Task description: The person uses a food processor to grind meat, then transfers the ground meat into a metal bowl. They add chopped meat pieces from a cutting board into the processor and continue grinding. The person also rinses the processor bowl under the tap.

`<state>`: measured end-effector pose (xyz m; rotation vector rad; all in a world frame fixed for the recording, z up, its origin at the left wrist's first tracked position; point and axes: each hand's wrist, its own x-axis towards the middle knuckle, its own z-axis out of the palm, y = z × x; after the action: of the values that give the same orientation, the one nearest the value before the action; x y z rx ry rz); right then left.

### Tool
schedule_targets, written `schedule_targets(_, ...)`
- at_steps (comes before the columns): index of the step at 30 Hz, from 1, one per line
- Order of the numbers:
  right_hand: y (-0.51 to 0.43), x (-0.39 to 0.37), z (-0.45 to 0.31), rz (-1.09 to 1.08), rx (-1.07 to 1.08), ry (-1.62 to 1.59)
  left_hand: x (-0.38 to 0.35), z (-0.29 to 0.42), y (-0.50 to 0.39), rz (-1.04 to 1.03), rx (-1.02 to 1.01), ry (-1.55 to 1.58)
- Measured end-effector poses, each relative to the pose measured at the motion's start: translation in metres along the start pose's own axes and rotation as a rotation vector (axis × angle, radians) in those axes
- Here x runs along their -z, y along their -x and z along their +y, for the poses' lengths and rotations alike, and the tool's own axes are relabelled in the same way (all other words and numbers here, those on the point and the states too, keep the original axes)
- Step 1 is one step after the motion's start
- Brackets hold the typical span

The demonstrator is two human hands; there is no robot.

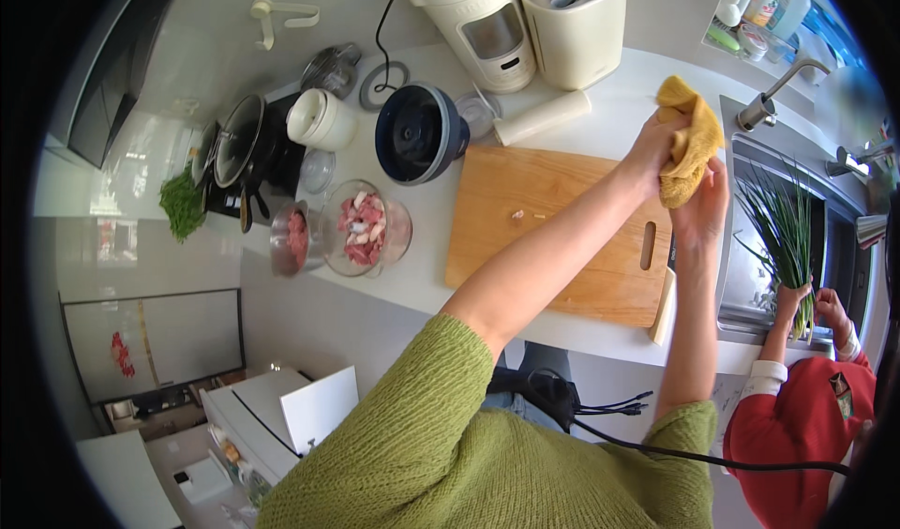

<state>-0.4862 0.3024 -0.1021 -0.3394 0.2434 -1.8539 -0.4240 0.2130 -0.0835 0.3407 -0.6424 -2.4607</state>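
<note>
Both my hands are raised above the right end of the wooden cutting board, near the sink. My left hand (657, 148) grips a yellow cloth (688, 150) that hangs down in folds. From below and to the right, my right hand (701, 205) holds the cloth's lower part; some fingers are hidden behind it. Small scraps lie on the cutting board (520, 247). A knife with a pale handle (663, 309) lies along the board's right edge. Left of the board stand a glass bowl of cut raw meat (362, 228) and a steel bowl of ground meat (297, 237).
At the right, a person in red holds green onions (786, 226) over the sink (735, 177). Behind the board are a white rolling-pin-like cylinder (545, 117), a dark blue bowl (413, 134), a cream blender (485, 29) and a knife block (580, 33). Pans (242, 142) stand at the left.
</note>
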Motion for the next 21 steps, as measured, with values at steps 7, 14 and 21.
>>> schedule_targets(7,-0.006,-0.009,0.015,0.424,0.503,1.131,-0.01,-0.019,-0.024,0.173,-0.094,-0.038)
schedule_targets(14,-0.024,-0.008,-0.052,0.391,0.632,1.999,-0.017,-0.039,-0.078,0.345,-0.464,-1.109)
schedule_targets(21,0.003,-0.009,-0.081,0.47,0.247,2.107,-0.022,-0.011,-0.052,0.262,-0.304,-1.509)
